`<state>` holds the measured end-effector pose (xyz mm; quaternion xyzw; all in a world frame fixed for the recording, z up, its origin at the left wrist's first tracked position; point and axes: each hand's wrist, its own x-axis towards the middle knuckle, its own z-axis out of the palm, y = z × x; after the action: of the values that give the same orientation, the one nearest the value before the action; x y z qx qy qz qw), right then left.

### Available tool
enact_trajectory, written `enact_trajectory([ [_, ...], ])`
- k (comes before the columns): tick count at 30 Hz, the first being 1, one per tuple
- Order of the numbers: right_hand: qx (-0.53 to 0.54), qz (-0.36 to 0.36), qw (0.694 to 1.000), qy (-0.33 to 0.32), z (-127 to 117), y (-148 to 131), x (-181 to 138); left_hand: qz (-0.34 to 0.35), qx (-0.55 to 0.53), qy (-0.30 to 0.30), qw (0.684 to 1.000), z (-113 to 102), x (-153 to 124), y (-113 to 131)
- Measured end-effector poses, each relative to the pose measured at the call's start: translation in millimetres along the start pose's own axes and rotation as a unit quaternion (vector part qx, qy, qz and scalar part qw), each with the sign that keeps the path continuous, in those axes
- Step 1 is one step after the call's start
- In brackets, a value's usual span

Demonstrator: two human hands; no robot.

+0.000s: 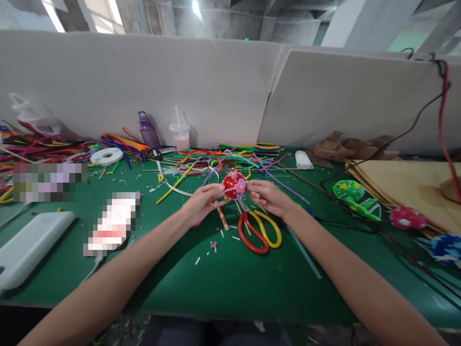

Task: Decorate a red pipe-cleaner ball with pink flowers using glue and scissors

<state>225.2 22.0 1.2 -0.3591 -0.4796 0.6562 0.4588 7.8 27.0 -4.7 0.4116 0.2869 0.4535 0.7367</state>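
Observation:
Between my two hands, above the green table, is a small round red ornament [235, 185] with pink and lilac flowers and rows of white beads. My left hand [206, 201] pinches its left edge between thumb and fingers. At the right edge, the fingers of my right hand [268, 194] are closed together against the ornament; whether they also hold something small, I cannot make out. Just below lie scissors [257, 233] with one red and one yellow handle loop. A thin wooden stick [223, 217] rests beside them, partly under my left hand.
Colourful pipe cleaners [205, 161] lie along the back, near a purple bottle [148, 132] and a lidded cup [180, 136]. Left are a white power bank [34, 250] and a tape roll [106, 156]. At right are finished-looking ornaments [407, 217], brown paper [392, 182] and a trailing cable [391, 239].

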Motion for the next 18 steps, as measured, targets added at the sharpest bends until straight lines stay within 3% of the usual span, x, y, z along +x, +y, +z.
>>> enact_trajectory([
  [11,0.001,0.013,1.000,-0.010,2.6,-0.3,-1.7,0.061,0.090,0.005,0.994,5.3,-0.7,-1.8],
  [18,0.003,-0.001,1.000,0.007,0.3,1.6,0.5,0.116,0.139,0.065,0.981,11.2,-2.1,-0.6],
])
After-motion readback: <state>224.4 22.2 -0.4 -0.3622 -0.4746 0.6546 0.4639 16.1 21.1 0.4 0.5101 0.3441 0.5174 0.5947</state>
